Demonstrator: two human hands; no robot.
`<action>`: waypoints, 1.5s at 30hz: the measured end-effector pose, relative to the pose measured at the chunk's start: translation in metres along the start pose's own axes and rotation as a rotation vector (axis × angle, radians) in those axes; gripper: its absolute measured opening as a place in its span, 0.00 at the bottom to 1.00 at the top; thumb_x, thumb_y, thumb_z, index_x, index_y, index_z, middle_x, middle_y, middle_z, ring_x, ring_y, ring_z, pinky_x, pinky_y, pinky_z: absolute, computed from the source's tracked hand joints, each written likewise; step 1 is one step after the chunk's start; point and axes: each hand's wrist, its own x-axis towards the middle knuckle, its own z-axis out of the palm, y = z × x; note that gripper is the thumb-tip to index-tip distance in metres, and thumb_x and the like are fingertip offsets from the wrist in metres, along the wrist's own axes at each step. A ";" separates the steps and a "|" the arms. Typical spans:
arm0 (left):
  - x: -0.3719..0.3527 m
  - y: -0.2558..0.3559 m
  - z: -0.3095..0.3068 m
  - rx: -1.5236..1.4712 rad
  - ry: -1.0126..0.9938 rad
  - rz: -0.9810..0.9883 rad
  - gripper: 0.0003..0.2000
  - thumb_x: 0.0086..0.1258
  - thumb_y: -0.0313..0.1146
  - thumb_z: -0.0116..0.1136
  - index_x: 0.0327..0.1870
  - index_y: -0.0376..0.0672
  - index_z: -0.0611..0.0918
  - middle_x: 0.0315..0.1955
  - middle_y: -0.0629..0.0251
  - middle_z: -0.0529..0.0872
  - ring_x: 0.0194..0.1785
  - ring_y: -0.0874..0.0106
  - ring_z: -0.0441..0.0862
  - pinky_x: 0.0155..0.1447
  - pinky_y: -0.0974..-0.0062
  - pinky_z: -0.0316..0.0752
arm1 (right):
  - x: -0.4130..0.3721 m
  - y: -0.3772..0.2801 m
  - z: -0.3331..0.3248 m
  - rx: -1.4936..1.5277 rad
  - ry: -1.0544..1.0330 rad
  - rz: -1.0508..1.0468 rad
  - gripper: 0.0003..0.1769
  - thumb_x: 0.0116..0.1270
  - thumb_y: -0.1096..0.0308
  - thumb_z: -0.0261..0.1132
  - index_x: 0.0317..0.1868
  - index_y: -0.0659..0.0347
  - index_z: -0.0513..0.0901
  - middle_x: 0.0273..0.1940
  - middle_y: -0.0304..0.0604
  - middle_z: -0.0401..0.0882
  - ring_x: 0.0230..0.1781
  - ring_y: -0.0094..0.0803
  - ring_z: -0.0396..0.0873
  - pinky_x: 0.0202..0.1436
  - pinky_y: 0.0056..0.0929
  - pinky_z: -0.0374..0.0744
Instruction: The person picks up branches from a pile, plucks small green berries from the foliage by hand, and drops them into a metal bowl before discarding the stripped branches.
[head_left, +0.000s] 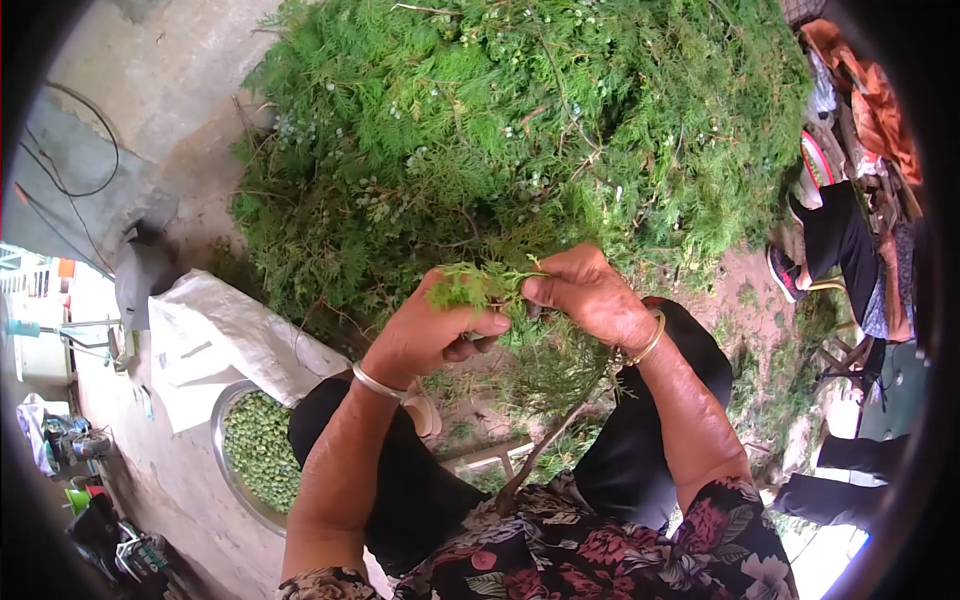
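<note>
My left hand [435,325] is closed on a sprig of green scale-leaved conifer [470,287], whose leafy tips stick out over the fingers. Close beside it, my right hand [588,298] pinches a stem of the greenery between thumb and forefinger. Both hands meet in front of a big heap of evergreen branches [560,130], dotted with small pale cones. Below the hands, a brown woody branch [545,442] with feathery foliage slants up from my lap between my knees.
Left of my knee stands a metal basin [221,455] filled with small green cones [262,450]. A white sack [225,325] lies above it. At the right, a person's dark-trousered leg [838,232] and shoe [784,274] border the heap. A cable [112,135] lies at upper left.
</note>
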 end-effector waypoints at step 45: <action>0.030 -0.005 0.028 -0.255 0.098 0.288 0.05 0.63 0.27 0.61 0.36 0.35 0.82 0.21 0.75 0.75 0.19 0.84 0.67 0.21 0.84 0.59 | -0.007 -0.002 -0.025 0.747 0.155 0.206 0.16 0.67 0.57 0.60 0.26 0.57 0.74 0.26 0.32 0.70 0.15 0.18 0.59 0.33 0.35 0.82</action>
